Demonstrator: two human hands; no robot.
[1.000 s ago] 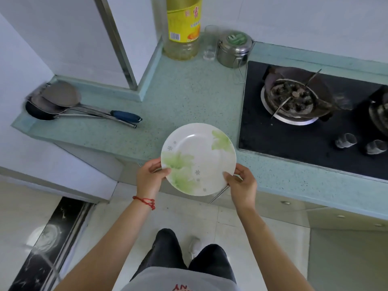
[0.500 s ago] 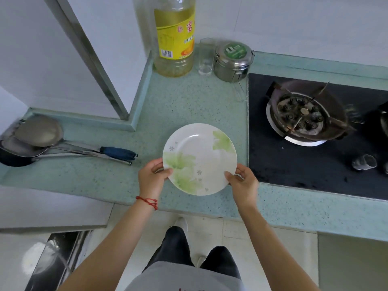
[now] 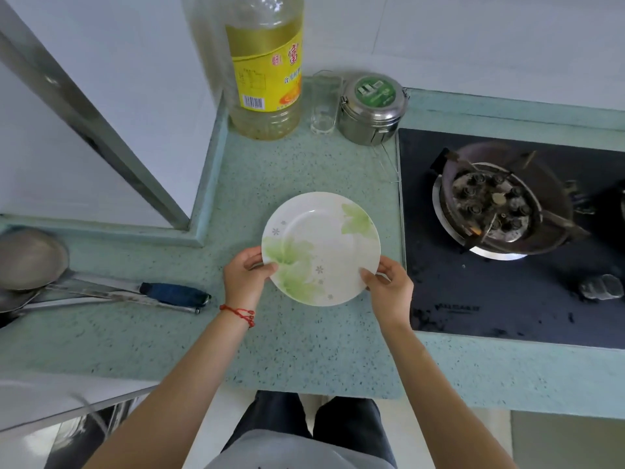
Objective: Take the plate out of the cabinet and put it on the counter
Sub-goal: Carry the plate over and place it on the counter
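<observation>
A white plate (image 3: pixel 321 245) with pale green leaf prints is held over the speckled green counter (image 3: pixel 277 346), just left of the stove. My left hand (image 3: pixel 245 277) grips its near left rim, thumb on top. On the near right rim, my right hand (image 3: pixel 389 289) holds it the same way. Whether the plate touches the counter, I cannot tell. No cabinet is in view.
A black gas stove (image 3: pixel 507 272) with a burner (image 3: pixel 497 204) lies to the right. At the back stand an oil bottle (image 3: pixel 267 66), a glass (image 3: pixel 324 103) and a steel tin (image 3: pixel 372 110). Ladles (image 3: pixel 33 262) with a blue handle (image 3: pixel 174 294) lie at the left.
Both hands have carried the plate from the counter's front edge farther in over the counter, and the view has moved forward with them. The grip is unchanged.
</observation>
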